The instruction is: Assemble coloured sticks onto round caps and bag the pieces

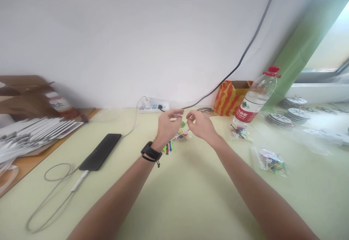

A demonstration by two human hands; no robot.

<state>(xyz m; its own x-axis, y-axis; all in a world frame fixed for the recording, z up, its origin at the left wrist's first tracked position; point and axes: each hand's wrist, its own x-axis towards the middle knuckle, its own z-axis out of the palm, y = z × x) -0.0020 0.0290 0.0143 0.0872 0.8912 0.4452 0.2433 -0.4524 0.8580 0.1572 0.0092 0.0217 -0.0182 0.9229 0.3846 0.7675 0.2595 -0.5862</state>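
My left hand (167,126), with a black watch (151,151) on its wrist, is raised over the table with thumb and fingers curled together. A small pale or clear piece seems to show at its fingertips, too small to name. Facing it, my right hand (201,125) is closed in a pinch, and what it holds is hidden. A small round green piece (182,124) shows between the hands; I cannot tell which hand touches it. Below lie thin coloured plastic pieces (169,147) and a little heap of mixed small parts (181,135), partly covered by my hands.
On the left lie a black phone (100,152) with its cable and a stack of white cards (40,134). A power strip (153,105) sits by the wall. Rightward are a large water bottle (255,98), a striped bag (229,98), packets of parts (271,162) and stacked discs (280,119).
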